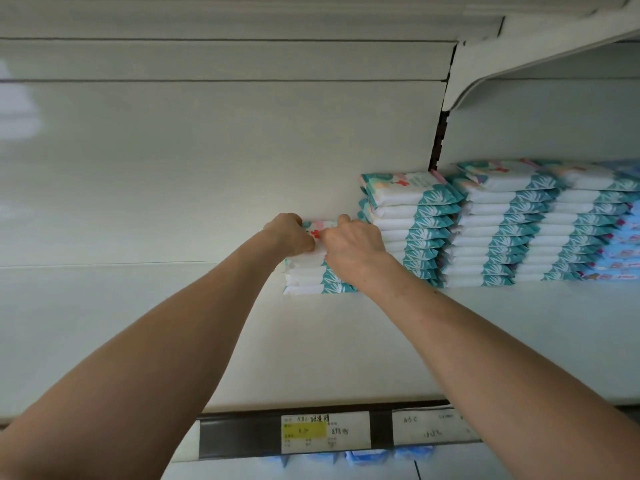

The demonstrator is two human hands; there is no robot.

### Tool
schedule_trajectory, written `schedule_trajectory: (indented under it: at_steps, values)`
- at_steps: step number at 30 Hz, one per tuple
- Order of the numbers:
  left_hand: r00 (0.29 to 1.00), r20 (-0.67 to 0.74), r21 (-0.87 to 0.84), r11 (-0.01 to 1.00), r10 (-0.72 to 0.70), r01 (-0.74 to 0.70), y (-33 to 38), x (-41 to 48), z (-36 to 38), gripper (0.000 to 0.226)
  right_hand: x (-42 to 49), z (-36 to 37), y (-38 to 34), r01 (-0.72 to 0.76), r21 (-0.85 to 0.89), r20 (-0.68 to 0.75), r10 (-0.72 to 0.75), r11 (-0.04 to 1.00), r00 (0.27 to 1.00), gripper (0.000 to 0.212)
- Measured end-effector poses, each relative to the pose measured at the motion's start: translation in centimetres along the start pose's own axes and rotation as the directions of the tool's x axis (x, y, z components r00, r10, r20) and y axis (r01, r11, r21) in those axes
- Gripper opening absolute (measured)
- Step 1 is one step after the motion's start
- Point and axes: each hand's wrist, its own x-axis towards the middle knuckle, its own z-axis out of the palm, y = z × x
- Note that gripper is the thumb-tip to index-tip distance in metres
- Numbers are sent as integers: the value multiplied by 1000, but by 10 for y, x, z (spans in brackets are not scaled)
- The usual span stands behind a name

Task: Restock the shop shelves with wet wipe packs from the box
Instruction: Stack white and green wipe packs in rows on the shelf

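A short stack of white and teal wet wipe packs (313, 278) stands on the white shelf (311, 348), against its back wall. My left hand (290, 235) grips the left end of the top pack (320, 226). My right hand (353, 242) grips the same pack at its right end, fingers curled over it. Both arms reach up from below. To the right stand taller stacks of the same packs (412, 226), side by side. The box is not in view.
Blue-patterned packs (620, 251) fill the far right of the shelf. An upper shelf bracket (485, 74) hangs above right. Price labels (323, 433) sit on the shelf's front rail, with blue packs (360, 457) on the shelf below.
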Motion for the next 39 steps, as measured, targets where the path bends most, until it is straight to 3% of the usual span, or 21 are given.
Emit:
schedule_trajectory:
  at_steps: [9,12,14,16,18,21,23,25,28,35,39]
  values:
    - [996,-68,-186,982,-52,39,-7,-15,-2,35,-4,-16,5,69,11,63,-69,998,996,42]
    - [990,-111,-178,982,-88,67,-17,-23,-3,20,-9,-22,0,116,15,58,-117,993,991,40]
    - [987,-120,-171,981,-111,89,-25,-31,-2,29,-12,-26,-6,158,28,74,-160,987,984,35]
    - [976,-157,-152,980,-153,129,-37,-38,-5,12,-16,-30,-15,208,32,75,-210,978,975,30]
    - [960,-192,-159,971,-206,177,-51,-49,-8,23,-23,-34,-27,269,28,65,-270,963,961,26]
    - [942,-228,-131,966,-248,223,-69,-72,-16,15,-34,-37,-49,363,62,55,-367,930,929,17]
    - [931,-243,-124,960,-273,250,-82,-90,-22,22,-40,-41,-67,405,76,52,-409,911,911,9]
    - [919,-250,-141,950,-306,278,-97,-108,-29,36,-49,-44,-87,436,98,39,-441,895,897,23]
    - [902,-251,-186,932,-350,310,-121,-138,-39,50,-66,-50,-121,514,121,36,-521,849,853,32]
    - [813,-301,-251,864,-498,437,-175,-214,-58,49,-112,-65,-193,673,182,54,-690,717,722,26]
    - [714,-335,-262,789,-615,556,-194,-262,-60,29,-138,-69,-225,760,190,48,-779,622,626,18]
